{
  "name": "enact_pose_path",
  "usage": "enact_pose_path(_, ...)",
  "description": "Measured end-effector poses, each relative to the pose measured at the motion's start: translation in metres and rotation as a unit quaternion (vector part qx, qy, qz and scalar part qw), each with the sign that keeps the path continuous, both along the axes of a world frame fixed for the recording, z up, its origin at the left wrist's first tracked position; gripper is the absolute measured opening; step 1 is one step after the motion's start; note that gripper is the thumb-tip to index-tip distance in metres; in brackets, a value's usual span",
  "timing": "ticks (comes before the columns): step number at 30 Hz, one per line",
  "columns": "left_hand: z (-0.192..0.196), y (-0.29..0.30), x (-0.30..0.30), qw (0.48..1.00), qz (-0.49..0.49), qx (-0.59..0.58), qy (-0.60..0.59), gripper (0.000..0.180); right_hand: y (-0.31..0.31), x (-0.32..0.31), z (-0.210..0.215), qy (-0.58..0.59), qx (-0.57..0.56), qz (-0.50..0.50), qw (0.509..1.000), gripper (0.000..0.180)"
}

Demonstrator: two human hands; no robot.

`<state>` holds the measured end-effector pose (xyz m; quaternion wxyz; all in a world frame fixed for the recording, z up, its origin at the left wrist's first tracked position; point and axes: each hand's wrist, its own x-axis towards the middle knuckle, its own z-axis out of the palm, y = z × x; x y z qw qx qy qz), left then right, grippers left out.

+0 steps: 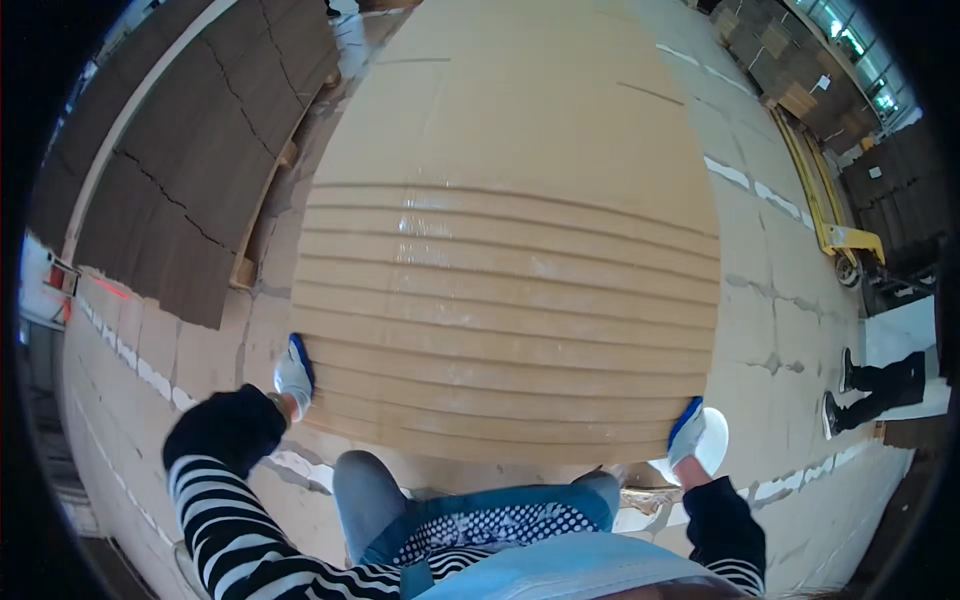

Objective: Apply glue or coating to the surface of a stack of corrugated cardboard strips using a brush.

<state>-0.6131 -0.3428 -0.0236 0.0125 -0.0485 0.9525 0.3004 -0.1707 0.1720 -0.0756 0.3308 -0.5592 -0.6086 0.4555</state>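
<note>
A wide stack of brown cardboard sheets (pixel 520 130) stretches away in front of me. Its near edges are staggered like shallow steps. My left hand (pixel 294 375), in a white glove with blue on the palm side, grips the stack's left side near the front corner. At the right front corner, my right hand (pixel 687 432), gloved the same way, holds the opposite side. Both hands' fingertips are partly hidden at the cardboard's edges. Just beyond the right hand is a round white object (pixel 713 440), partly covered by it.
Dark brown board stacks (pixel 170 170) stand on wooden pallets at the left. A yellow pallet jack (pixel 845 238) is at the far right, by more stacked boards (pixel 790 65). Another person's dark-clothed legs (pixel 885 390) show at the right. The floor (pixel 770 330) has cracks and white patches.
</note>
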Motion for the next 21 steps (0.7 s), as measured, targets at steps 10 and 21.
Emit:
enact_pose_path(10, -0.002, -0.003, 0.002, 0.986, -0.005, -0.141, -0.088, 0.057, -0.027, -0.017, 0.03, -0.203, 0.065, -0.029, 0.977, 0.045)
enact_pose_path(21, 0.146, -0.131, 0.12, 0.836, -0.346, -0.399, 0.149, 0.027, -0.024, 0.033, 0.092, -0.412, 0.27, 0.256, 0.832, 0.033)
